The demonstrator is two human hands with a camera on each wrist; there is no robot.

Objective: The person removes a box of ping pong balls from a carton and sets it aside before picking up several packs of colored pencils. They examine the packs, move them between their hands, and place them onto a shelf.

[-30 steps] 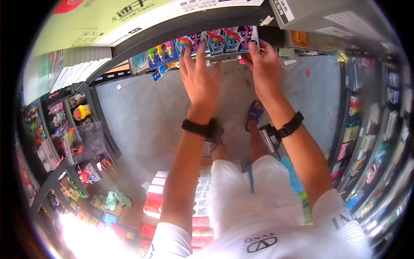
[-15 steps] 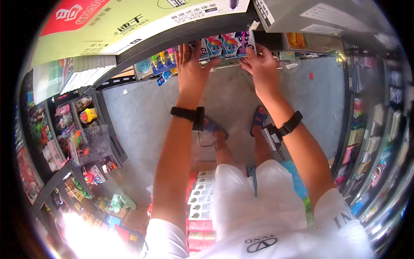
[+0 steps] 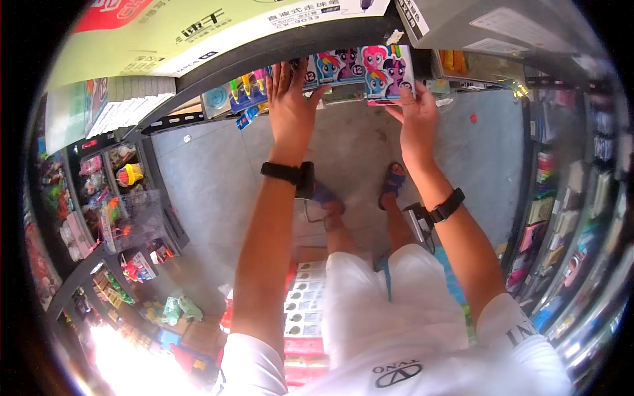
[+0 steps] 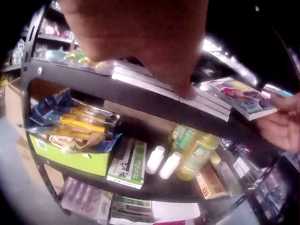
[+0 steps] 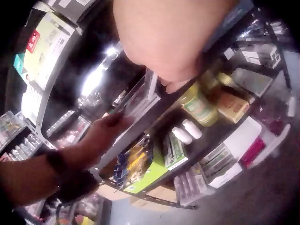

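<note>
My right hand (image 3: pixel 417 122) pinches the near right corner of a flat box printed with cartoon ponies (image 3: pixel 386 69), thumb on top. In the left wrist view this pony box (image 4: pixel 243 101) is tilted, its near edge lifted above the shelf. More pony boxes (image 3: pixel 335 66), marked 12, lie stacked to its left along the shelf edge (image 4: pixel 93 77). Across the left end of these stacks rests my left hand (image 3: pixel 290 105), fingers extended over the covers and thumb out to the side. Its fingertips are partly hidden under the upper ledge in the head view.
Above the boxes sits a large yellow-green pen carton (image 3: pixel 218 33), beside a grey box (image 3: pixel 489 26). Left of my left hand is a blue pack with coloured tips (image 3: pixel 247 89). Lower down are yellow bottles (image 4: pixel 199 157) and white bottles (image 4: pixel 169 165). Stocked shelves (image 3: pixel 561 218) flank both sides.
My right hand has raised the rightmost pony box and tipped its cover toward me. The left hand shifted left along the boxes earlier and has since stayed nearly still.
</note>
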